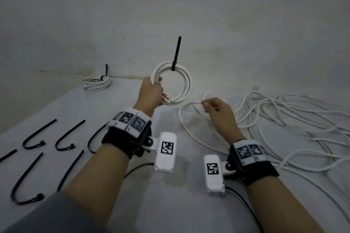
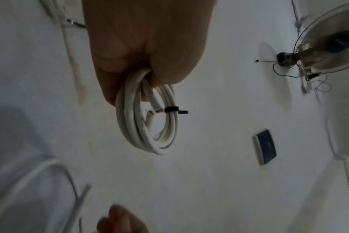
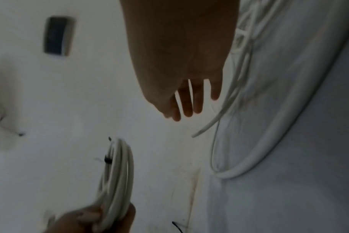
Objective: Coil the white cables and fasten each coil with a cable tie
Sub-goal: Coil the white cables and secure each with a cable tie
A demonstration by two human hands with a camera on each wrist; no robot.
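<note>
Gripping a tied white coil (image 1: 171,83) above the table (image 1: 56,104), the left hand (image 1: 151,91) holds it upright, black cable tie (image 1: 176,54) at its top. Right hand (image 1: 217,111), fingers relaxed, hangs over loose cables (image 1: 284,115) at right. Spare ties (image 1: 37,138) lie near left.
</note>
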